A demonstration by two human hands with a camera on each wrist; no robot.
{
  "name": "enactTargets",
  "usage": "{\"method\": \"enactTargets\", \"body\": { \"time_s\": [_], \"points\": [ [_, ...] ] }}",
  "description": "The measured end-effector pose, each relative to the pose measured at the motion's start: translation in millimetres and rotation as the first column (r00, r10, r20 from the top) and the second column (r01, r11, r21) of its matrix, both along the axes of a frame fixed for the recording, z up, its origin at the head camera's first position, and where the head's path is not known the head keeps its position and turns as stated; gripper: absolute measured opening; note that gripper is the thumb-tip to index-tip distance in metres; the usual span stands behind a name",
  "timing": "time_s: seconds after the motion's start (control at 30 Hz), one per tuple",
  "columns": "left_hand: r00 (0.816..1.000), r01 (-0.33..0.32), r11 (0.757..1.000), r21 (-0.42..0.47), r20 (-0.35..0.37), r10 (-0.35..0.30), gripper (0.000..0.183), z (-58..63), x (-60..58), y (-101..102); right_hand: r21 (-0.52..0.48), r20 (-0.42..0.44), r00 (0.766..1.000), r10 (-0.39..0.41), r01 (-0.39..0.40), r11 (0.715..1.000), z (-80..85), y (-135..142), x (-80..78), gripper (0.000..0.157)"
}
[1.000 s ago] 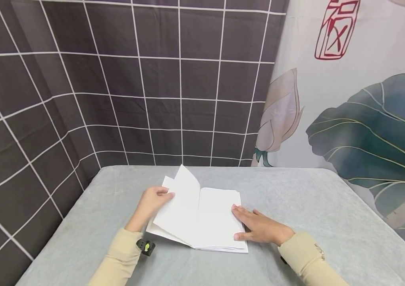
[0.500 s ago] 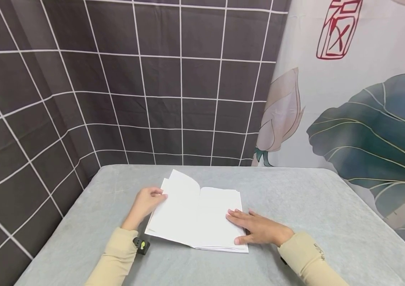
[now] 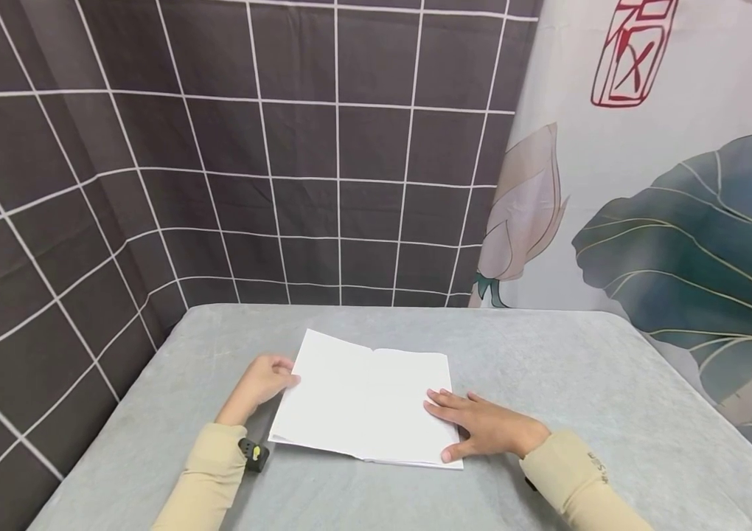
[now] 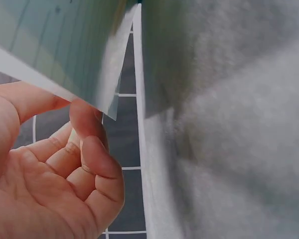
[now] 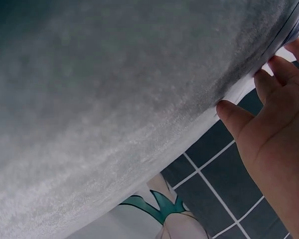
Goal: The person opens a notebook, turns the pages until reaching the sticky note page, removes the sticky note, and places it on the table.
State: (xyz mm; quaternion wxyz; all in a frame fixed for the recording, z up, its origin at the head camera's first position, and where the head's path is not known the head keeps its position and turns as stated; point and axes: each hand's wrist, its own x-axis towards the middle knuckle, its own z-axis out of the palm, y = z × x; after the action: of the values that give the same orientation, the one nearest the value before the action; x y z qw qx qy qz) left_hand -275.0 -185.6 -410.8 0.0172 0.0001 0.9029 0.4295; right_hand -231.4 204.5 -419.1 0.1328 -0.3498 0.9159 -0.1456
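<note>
An open notebook [image 3: 363, 405] with white pages lies on the table in the head view, its left half slightly raised. At its left edge, the thumb and forefinger of my left hand [image 3: 266, 382] pinch the side. The left wrist view shows the greenish underside of the notebook [image 4: 65, 45] with faint lines, its edge between thumb and forefinger of the left hand [image 4: 65, 164]; the other fingers curl loosely below. On the right page my right hand [image 3: 489, 424] rests with fingers spread. In the right wrist view, the right hand's fingertips [image 5: 266, 82] meet the notebook's edge.
The table [image 3: 548, 361] has a grey fabric cover. Behind and to the left hangs a dark curtain [image 3: 303, 147] with a white grid. A pale curtain [image 3: 681, 295] with lotus patterns hangs at the right.
The raised pages on the left have come down flat against the left half. My left hand has moved left and slightly down along with them. My right hand stays on the right page.
</note>
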Motion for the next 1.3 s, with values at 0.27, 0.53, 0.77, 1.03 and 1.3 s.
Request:
{"method": "enactTargets", "body": {
  "time_s": [0.27,0.53,0.77,1.03,1.3],
  "points": [
    [1.0,0.011,1.0,0.005,0.008,-0.011,0.033,-4.8,0.1,-3.5,-0.004,0.01,1.0,0.005,-0.005,1.0,0.6,0.9,0.1,0.088],
    [0.998,-0.003,1.0,-0.014,0.066,0.004,0.035,-6.6,0.3,-4.3,-0.014,0.054,0.998,0.016,-0.015,1.0,1.2,2.0,-1.2,0.092],
    [0.995,-0.009,0.999,-0.041,0.096,0.013,0.036,-6.8,0.7,-3.0,-0.01,0.055,0.998,0.02,-0.02,1.0,1.8,2.2,-2.2,0.093],
    [0.995,-0.001,0.998,-0.062,0.098,0.007,0.036,-8.0,0.1,-4.4,-0.019,0.068,0.998,0.01,-0.009,1.0,2.6,1.8,-2.1,0.093],
    [0.995,0.01,0.998,-0.064,0.096,-0.004,0.036,-8.6,0.0,-5.0,-0.017,0.059,0.998,0.007,-0.006,1.0,1.4,1.4,-0.3,0.092]
  ]
}}
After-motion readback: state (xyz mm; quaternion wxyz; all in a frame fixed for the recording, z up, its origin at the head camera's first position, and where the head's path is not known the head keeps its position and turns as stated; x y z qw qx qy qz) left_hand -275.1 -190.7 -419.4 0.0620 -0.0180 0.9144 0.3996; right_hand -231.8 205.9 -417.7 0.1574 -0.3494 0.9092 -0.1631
